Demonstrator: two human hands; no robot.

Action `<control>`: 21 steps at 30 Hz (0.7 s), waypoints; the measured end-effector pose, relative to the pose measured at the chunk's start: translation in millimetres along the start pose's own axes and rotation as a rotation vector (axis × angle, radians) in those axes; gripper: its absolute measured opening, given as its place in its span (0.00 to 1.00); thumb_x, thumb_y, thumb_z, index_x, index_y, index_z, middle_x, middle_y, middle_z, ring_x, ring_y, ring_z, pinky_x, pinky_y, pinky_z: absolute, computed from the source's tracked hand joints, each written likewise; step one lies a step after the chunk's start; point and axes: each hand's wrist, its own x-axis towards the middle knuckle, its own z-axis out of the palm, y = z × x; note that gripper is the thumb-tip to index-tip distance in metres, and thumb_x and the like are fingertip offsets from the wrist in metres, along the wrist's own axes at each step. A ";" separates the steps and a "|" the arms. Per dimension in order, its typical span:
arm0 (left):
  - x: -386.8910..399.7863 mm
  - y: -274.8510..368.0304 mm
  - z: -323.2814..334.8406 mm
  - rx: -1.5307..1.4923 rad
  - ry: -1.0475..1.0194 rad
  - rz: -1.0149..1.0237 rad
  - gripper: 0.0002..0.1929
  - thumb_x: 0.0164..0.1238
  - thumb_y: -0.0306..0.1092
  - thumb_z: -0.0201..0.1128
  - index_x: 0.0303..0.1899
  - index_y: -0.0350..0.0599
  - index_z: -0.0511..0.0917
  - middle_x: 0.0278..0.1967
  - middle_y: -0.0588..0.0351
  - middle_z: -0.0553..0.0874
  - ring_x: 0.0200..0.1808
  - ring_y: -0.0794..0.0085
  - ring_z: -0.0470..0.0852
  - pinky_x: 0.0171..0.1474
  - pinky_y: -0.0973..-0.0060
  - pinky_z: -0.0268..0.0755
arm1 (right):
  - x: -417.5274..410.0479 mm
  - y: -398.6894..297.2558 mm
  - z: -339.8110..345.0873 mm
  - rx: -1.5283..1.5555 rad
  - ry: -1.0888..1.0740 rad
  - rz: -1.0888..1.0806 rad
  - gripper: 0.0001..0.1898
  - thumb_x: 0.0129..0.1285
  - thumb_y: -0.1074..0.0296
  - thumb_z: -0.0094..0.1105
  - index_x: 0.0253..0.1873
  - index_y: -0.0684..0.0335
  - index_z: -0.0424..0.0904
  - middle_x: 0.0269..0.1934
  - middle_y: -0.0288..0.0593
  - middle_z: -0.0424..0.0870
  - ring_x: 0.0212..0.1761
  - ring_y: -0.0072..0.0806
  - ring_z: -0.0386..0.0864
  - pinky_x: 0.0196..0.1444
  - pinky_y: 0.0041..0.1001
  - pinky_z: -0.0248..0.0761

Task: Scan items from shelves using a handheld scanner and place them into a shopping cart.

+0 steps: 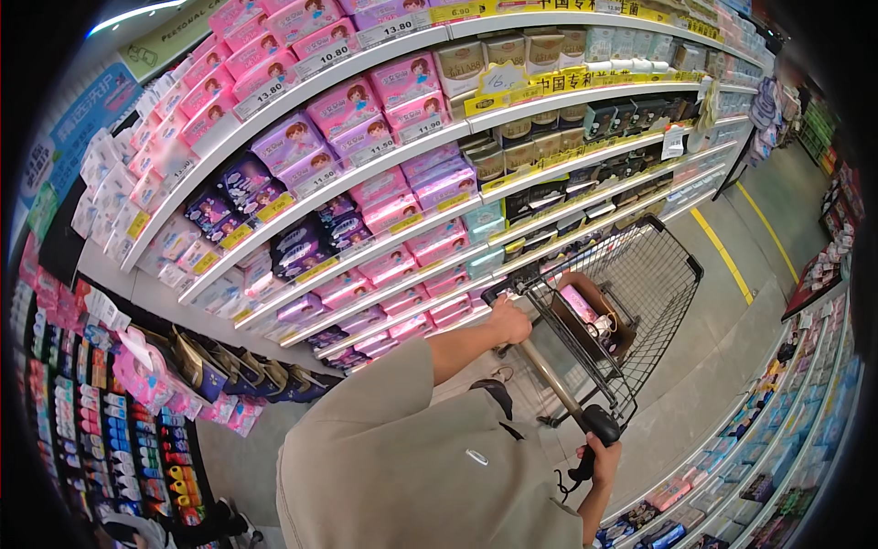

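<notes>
A wire shopping cart (651, 295) stands before me, its handlebar (549, 370) running diagonally past my torso. My left hand (509, 321) is closed around the bar's upper end, beside the shelves. At the lower end, my right hand (601, 458) is wrapped around a black grip below the rounded black corner piece of the handle; a thin black cord hangs there. Inside the cart, towards the handle, sits an open brown bag (621, 337). It holds a pink package (578, 302) and some small white items that I cannot make out.
Shelves (411, 147) of pink, purple and gold packages curve along the cart's left side. More stocked shelves (741, 446) line the right. The tiled aisle floor (720, 254) bears yellow lines. Hanging packages (226, 370) and bottle racks are at lower left, where another person (130, 528) is partly visible.
</notes>
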 end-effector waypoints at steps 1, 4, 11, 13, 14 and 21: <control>0.4 0.9 3.2 -0.002 -0.004 0.002 0.17 0.63 0.43 0.44 0.35 0.51 0.84 0.37 0.54 0.86 0.47 0.56 0.79 0.60 0.53 0.54 | 0.9 0.1 -1.2 0.000 0.002 0.004 0.13 0.54 0.70 0.64 0.41 0.74 0.77 0.22 0.39 0.75 0.17 0.29 0.78 0.20 0.24 0.73; 1.2 3.4 1.3 -0.010 0.093 -0.014 0.18 0.64 0.42 0.43 0.36 0.50 0.84 0.36 0.54 0.86 0.45 0.56 0.80 0.59 0.53 0.54 | 2.9 1.0 -1.3 -0.019 0.031 -0.006 0.13 0.54 0.70 0.64 0.40 0.74 0.77 0.22 0.40 0.75 0.17 0.29 0.78 0.20 0.25 0.73; 0.9 -0.3 -16.0 -0.100 -0.219 0.032 0.19 0.64 0.41 0.43 0.38 0.48 0.85 0.42 0.54 0.86 0.46 0.60 0.82 0.54 0.52 0.58 | -1.3 -13.9 11.6 -0.005 0.124 0.029 0.13 0.53 0.70 0.64 0.37 0.74 0.76 0.21 0.40 0.75 0.16 0.29 0.78 0.18 0.25 0.73; -2.0 -3.8 -20.8 -0.072 -0.236 0.070 0.20 0.65 0.41 0.42 0.38 0.48 0.85 0.42 0.53 0.86 0.45 0.60 0.83 0.53 0.52 0.60 | -4.0 -16.1 12.4 -0.029 0.081 0.071 0.13 0.53 0.70 0.64 0.38 0.74 0.76 0.21 0.40 0.75 0.16 0.29 0.78 0.18 0.25 0.73; -4.1 -4.5 -24.1 -0.072 -0.254 0.075 0.20 0.65 0.41 0.42 0.38 0.47 0.85 0.42 0.53 0.86 0.45 0.60 0.83 0.52 0.52 0.61 | -4.0 -16.9 12.0 -0.032 0.066 0.090 0.13 0.53 0.70 0.64 0.39 0.74 0.76 0.21 0.40 0.75 0.16 0.29 0.78 0.18 0.24 0.74; -17.6 -10.1 -6.7 -0.068 -0.304 0.079 0.23 0.68 0.44 0.39 0.39 0.46 0.84 0.42 0.53 0.86 0.45 0.60 0.83 0.52 0.53 0.61 | -6.0 -22.1 31.6 0.030 0.056 0.179 0.15 0.53 0.71 0.64 0.43 0.74 0.75 0.24 0.42 0.76 0.17 0.30 0.79 0.19 0.26 0.75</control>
